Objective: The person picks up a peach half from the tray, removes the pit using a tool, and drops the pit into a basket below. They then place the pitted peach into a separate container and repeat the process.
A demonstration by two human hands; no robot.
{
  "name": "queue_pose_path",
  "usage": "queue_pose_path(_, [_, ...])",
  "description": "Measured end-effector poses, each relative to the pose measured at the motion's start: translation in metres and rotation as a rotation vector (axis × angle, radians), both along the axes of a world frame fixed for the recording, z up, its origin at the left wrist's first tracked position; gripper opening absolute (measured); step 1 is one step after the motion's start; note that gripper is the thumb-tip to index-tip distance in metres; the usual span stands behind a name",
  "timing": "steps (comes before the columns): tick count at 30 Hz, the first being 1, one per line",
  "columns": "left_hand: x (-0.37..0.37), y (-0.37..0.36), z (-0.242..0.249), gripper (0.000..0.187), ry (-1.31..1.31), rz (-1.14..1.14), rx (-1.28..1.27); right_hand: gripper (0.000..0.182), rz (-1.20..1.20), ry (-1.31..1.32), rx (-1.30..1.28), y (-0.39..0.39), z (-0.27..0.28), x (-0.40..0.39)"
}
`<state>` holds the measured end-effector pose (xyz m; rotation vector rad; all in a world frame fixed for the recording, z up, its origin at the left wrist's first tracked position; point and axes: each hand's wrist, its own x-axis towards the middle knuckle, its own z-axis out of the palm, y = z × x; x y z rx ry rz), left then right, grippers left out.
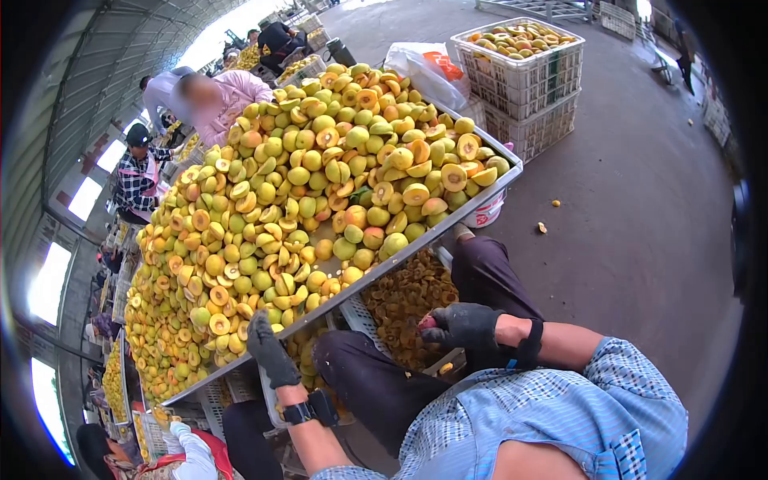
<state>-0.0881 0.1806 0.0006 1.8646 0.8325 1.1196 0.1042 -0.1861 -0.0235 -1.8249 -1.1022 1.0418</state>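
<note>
A metal-edged table (432,234) bears a large heap of halved yellow-green and orange stone fruit (296,208), which look like apricots or peaches. My left hand (272,352), in a dark glove, is at the table's near edge beside the fruit. Its fingers stretch forward, and nothing shows in them. My right hand (468,326), also gloved, is closed on a small reddish object (428,322), mostly hidden by the fingers. The right hand hovers over a crate (362,318) filled with brown fruit pits (408,300), between my knees.
Stacked plastic crates (532,120) of fruit stand beyond the table's right end, by a white plastic bag (420,68). A bucket (486,210) is under the table corner. Co-workers sit along the far and left sides; one person's gloved hand (164,418) is at lower left.
</note>
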Motion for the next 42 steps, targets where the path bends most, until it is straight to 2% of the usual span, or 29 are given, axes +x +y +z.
queue_pose_path(2, [0.056,-0.014,0.006,0.029,0.123,-0.084,0.14,0.042,-0.04,-0.244,-0.01,-0.001,-0.014,0.003])
queue_pose_path(4, [0.113,-0.006,-0.019,0.031,0.126,-0.292,0.153,0.04,-0.043,-0.237,0.041,-0.009,-0.003,-0.003])
queue_pose_path(7, [0.201,0.002,-0.066,0.045,0.391,-0.28,0.279,0.04,0.014,-0.182,-0.088,-0.021,0.014,-0.006])
queue_pose_path(9, [0.241,-0.018,-0.066,0.06,0.674,-0.215,0.373,0.04,-0.004,-0.223,-0.079,-0.032,0.013,-0.008])
queue_pose_path(10, [0.249,-0.032,-0.06,0.06,0.822,-0.181,0.458,0.04,-0.024,-0.238,-0.086,-0.035,0.019,-0.004])
queue_pose_path(12, [0.265,-0.032,-0.069,0.051,0.783,-0.129,0.464,0.039,-0.063,-0.301,-0.07,-0.042,0.034,-0.004])
queue_pose_path(14, [0.267,-0.01,-0.077,0.042,0.671,-0.338,0.256,0.038,-0.081,-0.335,-0.018,-0.042,0.03,-0.002])
queue_pose_path(15, [0.259,-0.015,-0.066,0.032,0.243,-0.477,-0.188,0.038,-0.181,-0.249,0.021,-0.04,0.03,0.0])
queue_pose_path(16, [0.239,-0.025,-0.057,0.017,-0.056,-0.609,-0.432,0.038,-0.278,-0.16,0.063,-0.036,0.028,0.001])
queue_pose_path(18, [0.197,-0.065,-0.009,0.034,-0.15,-0.687,-0.563,0.036,-0.315,-0.075,0.115,-0.023,0.017,0.005])
queue_pose_path(20, [0.161,-0.092,0.004,0.048,-0.159,-0.751,-0.497,0.034,-0.466,0.231,0.303,-0.005,0.004,0.005])
queue_pose_path(21, [0.141,-0.109,0.015,0.049,-0.131,-0.735,-0.477,0.034,-0.462,0.246,0.296,0.003,0.009,0.004])
queue_pose_path(22, [0.127,-0.123,0.019,0.052,-0.133,-0.746,-0.37,0.033,-0.504,0.464,0.277,0.014,0.018,0.005])
queue_pose_path(23, [0.114,-0.137,0.025,0.052,-0.156,-0.724,-0.391,0.032,-0.543,0.678,0.255,0.024,0.026,0.005])
queue_pose_path(24, [0.102,-0.151,0.029,0.053,-0.183,-0.702,-0.409,0.032,-0.541,0.686,0.247,0.031,0.033,0.003])
queue_pose_path(26, [0.084,-0.17,0.036,0.053,-0.16,-0.663,-0.334,0.032,-0.544,0.933,0.391,0.045,0.048,0.001])
queue_pose_path(28, [0.069,-0.184,0.057,0.053,0.268,-0.566,-0.122,0.031,-0.559,0.93,0.389,0.053,0.056,-0.002])
queue_pose_path(29, [0.064,-0.192,0.067,0.043,0.245,-0.537,0.025,0.031,-0.537,0.864,0.444,0.055,0.056,-0.003])
queue_pose_path(30, [0.062,-0.19,0.063,0.043,0.236,-0.541,0.033,0.033,-0.519,0.793,0.501,0.056,0.056,-0.002])
queue_pose_path(31, [0.061,-0.187,0.055,0.039,0.037,-0.657,-0.297,0.037,-0.451,0.629,0.548,0.055,0.051,0.001])
queue_pose_path(32, [0.063,-0.185,0.049,0.037,-0.163,-0.763,-0.633,0.037,-0.459,0.617,0.552,0.054,0.041,0.008])
queue_pose_path(33, [0.064,-0.186,0.044,0.041,-0.045,-0.692,-0.706,0.039,-0.354,0.161,0.542,0.054,0.031,0.014])
queue_pose_path(34, [0.066,-0.188,0.031,0.041,-0.043,-0.695,-0.712,0.042,-0.235,-0.285,0.508,0.053,0.021,0.016])
queue_pose_path(36, [0.075,-0.191,0.009,0.031,-0.269,-0.648,-0.869,0.046,-0.256,-0.301,0.516,0.048,0.03,0.013])
queue_pose_path(37, [0.077,-0.186,0.008,0.025,0.083,-0.644,0.034,0.045,-0.371,-0.284,0.553,0.046,0.031,0.014])
queue_pose_path(38, [0.077,-0.189,0.007,0.025,0.085,-0.636,0.027,0.044,-0.485,-0.263,0.586,0.043,0.031,0.013])
queue_pose_path(40, [0.077,-0.197,0.009,0.025,0.01,-0.495,-0.024,0.044,-0.438,-0.244,0.524,0.031,0.037,0.008])
queue_pose_path(41, [0.077,-0.2,0.021,0.027,0.104,-0.45,0.217,0.043,-0.325,-0.234,0.495,0.026,0.033,0.001])
queue_pose_path(42, [0.078,-0.204,0.019,0.027,0.109,-0.45,0.212,0.042,-0.215,-0.225,0.466,0.023,0.031,-0.006])
